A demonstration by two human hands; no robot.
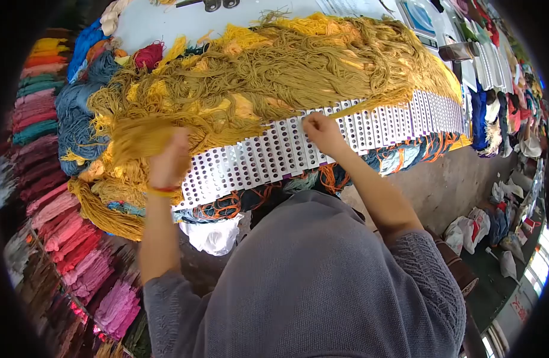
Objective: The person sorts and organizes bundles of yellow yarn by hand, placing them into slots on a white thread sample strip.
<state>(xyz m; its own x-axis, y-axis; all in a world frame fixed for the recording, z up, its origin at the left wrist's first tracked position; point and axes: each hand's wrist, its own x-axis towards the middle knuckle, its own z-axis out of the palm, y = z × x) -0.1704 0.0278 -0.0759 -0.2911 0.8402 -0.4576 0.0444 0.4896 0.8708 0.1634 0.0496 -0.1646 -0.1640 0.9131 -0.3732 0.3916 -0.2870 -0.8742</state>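
A thick heap of mustard-coloured yarn (pixel 298 71), mixed with brighter yellow and orange strands, covers most of the table. Along its near edge runs a row of white cards with punched holes (pixel 244 170). My left hand (pixel 170 160), smeared by motion, is closed around a loose bunch of mustard yarn (pixel 140 138) at the left end of the cards. Over the middle of the cards, my right hand (pixel 323 132) pinches thin mustard strands at the heap's near edge. Strands stretch away on either side of its fingers.
Blue-grey yarn (pixel 83 113) and a dark red ball of yarn (pixel 148 56) lie at the table's left. Black scissors (pixel 212 5) rest at the back. Coloured hanks (pixel 71 232) line a rack on the left. Dark and orange yarn (pixel 331 178) hangs below the cards.
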